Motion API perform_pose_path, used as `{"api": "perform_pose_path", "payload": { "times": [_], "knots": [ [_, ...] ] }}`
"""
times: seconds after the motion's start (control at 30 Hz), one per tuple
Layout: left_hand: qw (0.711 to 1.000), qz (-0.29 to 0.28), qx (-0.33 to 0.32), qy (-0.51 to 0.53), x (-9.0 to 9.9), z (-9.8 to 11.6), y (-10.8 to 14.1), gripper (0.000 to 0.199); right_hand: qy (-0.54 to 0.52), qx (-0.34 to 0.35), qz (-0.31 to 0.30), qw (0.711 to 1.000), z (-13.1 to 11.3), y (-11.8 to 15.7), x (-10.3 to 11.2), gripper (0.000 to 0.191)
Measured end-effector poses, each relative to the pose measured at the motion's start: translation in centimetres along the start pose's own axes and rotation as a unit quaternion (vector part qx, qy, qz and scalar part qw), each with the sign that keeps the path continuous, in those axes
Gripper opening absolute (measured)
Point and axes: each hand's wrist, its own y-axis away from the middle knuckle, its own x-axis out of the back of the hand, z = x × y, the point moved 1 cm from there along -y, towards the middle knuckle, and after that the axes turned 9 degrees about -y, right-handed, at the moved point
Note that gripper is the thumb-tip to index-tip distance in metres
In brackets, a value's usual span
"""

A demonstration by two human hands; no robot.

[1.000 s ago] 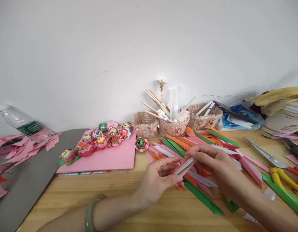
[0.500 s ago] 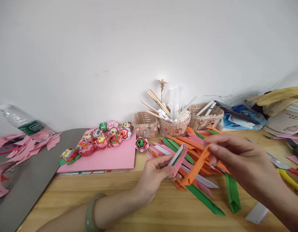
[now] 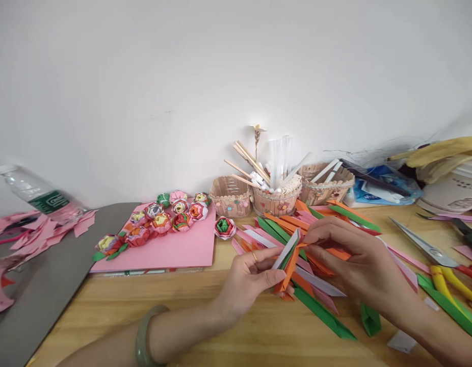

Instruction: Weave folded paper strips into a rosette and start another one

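Between the thumb and fingers of my left hand is a small stack of folded paper strips, white and green, with an orange folded strip laid against its near side. My right hand pinches the upper end of that orange strip; its fingertips meet the stack there. Under and behind both hands spreads a pile of folded paper strips in white, pink, orange and green. A green folded strip lies below my right wrist, partly covered by it.
Folded paper flowers rest on pink paper at the left; one more flower sits beside it. Decorated baskets with sticks stand along the wall. Scissors lie at the right, and a bottle leans at the far left.
My right hand has moved left and brought the orange strip against the stack in my left hand. The orange strip now covers the pink side. My left hand has hardly moved.
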Motion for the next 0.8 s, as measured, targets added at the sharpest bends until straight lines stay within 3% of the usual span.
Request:
{"api": "perform_pose_path", "payload": {
  "times": [0.2,0.3,0.53,0.8],
  "knots": [
    [1.0,-0.006,0.005,-0.017,-0.04,0.17,0.1,0.047,0.039,0.067,0.011,0.997,-0.3,0.04,-0.02,0.01],
    [1.0,0.003,0.011,-0.021,-0.11,0.34,0.16,0.05,0.019,0.068,-0.005,0.997,-0.21,0.08,-0.09,0.011],
    [0.999,-0.005,-0.003,-0.035,-0.07,0.43,0.24,0.044,-0.041,-0.024,-0.005,0.999,0.36,-0.54,0.35,0.015],
    [0.998,0.025,-0.005,-0.053,-0.11,0.65,0.22,0.042,-0.092,-0.155,-0.033,0.983,-0.26,-0.29,0.36,0.016]
  ]
}}
